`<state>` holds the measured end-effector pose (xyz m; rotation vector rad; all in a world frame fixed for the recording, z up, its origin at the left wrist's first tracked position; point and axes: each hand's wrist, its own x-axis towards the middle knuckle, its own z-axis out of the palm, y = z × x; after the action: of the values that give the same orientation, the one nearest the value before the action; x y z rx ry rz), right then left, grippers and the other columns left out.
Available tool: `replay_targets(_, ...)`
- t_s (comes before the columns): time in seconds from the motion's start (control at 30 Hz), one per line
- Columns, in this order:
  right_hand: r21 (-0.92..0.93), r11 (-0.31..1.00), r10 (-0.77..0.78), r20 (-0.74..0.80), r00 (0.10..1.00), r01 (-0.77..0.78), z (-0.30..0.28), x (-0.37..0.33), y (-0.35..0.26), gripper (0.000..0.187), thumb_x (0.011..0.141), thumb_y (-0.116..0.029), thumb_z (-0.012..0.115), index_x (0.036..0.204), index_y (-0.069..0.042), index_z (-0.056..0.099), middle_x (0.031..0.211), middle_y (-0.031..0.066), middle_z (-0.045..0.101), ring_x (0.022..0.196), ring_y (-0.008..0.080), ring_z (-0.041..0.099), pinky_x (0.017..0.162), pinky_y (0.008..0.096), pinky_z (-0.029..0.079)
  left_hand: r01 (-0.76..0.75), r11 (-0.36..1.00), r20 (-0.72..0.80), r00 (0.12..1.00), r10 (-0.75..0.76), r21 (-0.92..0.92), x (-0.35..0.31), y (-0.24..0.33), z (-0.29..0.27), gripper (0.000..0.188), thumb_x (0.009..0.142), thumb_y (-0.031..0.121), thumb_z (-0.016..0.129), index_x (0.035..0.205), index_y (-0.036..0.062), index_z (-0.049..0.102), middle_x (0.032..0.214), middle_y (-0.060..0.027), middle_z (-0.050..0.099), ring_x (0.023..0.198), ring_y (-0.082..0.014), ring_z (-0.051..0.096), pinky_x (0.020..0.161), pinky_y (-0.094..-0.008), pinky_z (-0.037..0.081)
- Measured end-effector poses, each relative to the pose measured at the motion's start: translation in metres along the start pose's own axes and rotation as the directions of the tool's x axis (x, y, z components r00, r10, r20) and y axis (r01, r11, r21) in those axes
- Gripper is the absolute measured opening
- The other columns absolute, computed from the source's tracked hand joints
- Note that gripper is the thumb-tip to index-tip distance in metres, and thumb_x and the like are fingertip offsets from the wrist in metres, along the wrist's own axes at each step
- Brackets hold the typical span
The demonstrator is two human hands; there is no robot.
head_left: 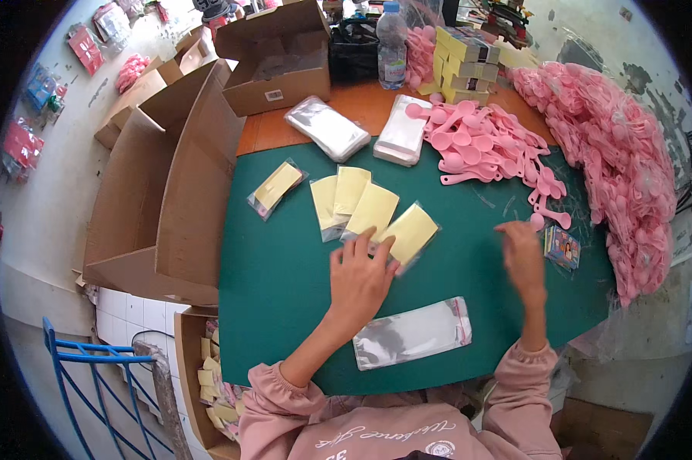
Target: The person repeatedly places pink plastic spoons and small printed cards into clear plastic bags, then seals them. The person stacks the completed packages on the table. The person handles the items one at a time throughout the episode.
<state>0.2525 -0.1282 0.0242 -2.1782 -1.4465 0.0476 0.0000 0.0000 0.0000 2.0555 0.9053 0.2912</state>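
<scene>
My left hand [361, 268] is open, its spread fingertips touching the near ends of yellow cards in clear bags. Beneath those fingers lies the rightmost packet [410, 234], tilted on the green mat [285, 284]. A middle packet [373, 208] and another yellow packet [324, 201] overlap beside it. My right hand [524, 257] is raised over the mat's right side, one finger pointing left and the others hidden; nothing shows in it. To its right sits a small stack of colourful printed cards [562, 247]. An unfilled clear plastic bag [413, 333] lies flat nearest me.
Pink scoops [480, 142] are heaped at the back right, beside a large mound of bagged pink scoops [614, 169]. Clear bag stacks [327, 129], a water bottle [391, 46] and yellow card stacks [465, 61] stand behind. A cardboard box [162, 176] borders the left edge.
</scene>
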Motion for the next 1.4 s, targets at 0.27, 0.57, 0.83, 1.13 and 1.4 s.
replay_targets(0.27,-0.407,0.894,-0.157,0.111,0.981,0.189,-0.029,0.006,0.060,0.019,0.067,0.002,0.054,0.083,-0.008,0.059,0.090,0.0050,0.056,0.093,0.0257,0.048,0.079,0.0389,0.038,-0.174,0.718,-0.168,0.910,0.378,0.674,0.037,-0.025,-0.005,0.053,0.077,0.045,0.057,0.126,0.0316,0.042,0.137,-0.0110,0.028,0.129,-0.0365,0.019,0.092,-0.0684,0.015)
replay_targets(0.57,0.039,0.997,-0.060,-0.253,0.966,0.072,-0.050,0.031,0.077,0.015,0.080,-0.012,0.054,0.090,0.000,0.058,0.094,0.0123,0.048,0.089,0.0268,0.050,0.078,0.0324,0.041,-0.300,0.916,-0.088,0.939,0.333,0.266,0.002,0.021,-0.004,0.034,0.075,0.019,0.063,0.105,0.0065,0.053,0.112,-0.0149,0.046,0.099,-0.0327,0.049,0.084,-0.0409,0.041)
replay_targets(0.83,-0.162,0.986,-0.030,-0.452,0.892,-0.049,-0.071,0.051,0.078,0.024,0.085,-0.020,0.054,0.100,-0.003,0.060,0.090,0.0075,0.051,0.080,0.0145,0.051,0.074,0.0273,0.041,-0.364,0.931,0.197,0.914,0.354,0.018,-0.019,0.021,0.033,0.028,0.072,0.010,0.065,0.097,0.0017,0.053,0.091,-0.0132,0.051,0.080,-0.0246,0.056,0.067,-0.0350,0.047)
replay_targets(1.13,0.116,0.993,0.053,-0.424,0.904,-0.003,-0.073,0.029,0.020,0.022,0.087,-0.021,0.051,0.092,-0.002,0.059,0.076,0.0065,0.059,0.069,0.0118,0.055,0.066,0.0309,0.043,-0.225,0.941,0.185,0.944,0.275,-0.252,-0.014,0.024,0.015,0.012,0.074,0.008,0.064,0.081,0.0019,0.056,0.077,-0.0066,0.062,0.072,-0.0153,0.063,0.063,-0.0277,0.048)
replay_targets(1.4,0.305,0.951,0.043,-0.285,0.958,0.048,-0.054,-0.032,-0.057,0.022,0.087,-0.020,0.051,0.085,-0.001,0.062,0.073,0.0069,0.058,0.068,0.0155,0.055,0.062,0.0281,0.041,-0.262,0.818,0.128,0.919,0.374,-0.511,-0.012,0.017,0.021,0.019,0.077,0.007,0.063,0.089,-0.0005,0.050,0.090,-0.0132,0.063,0.080,-0.0151,0.062,0.070,-0.0269,0.049)
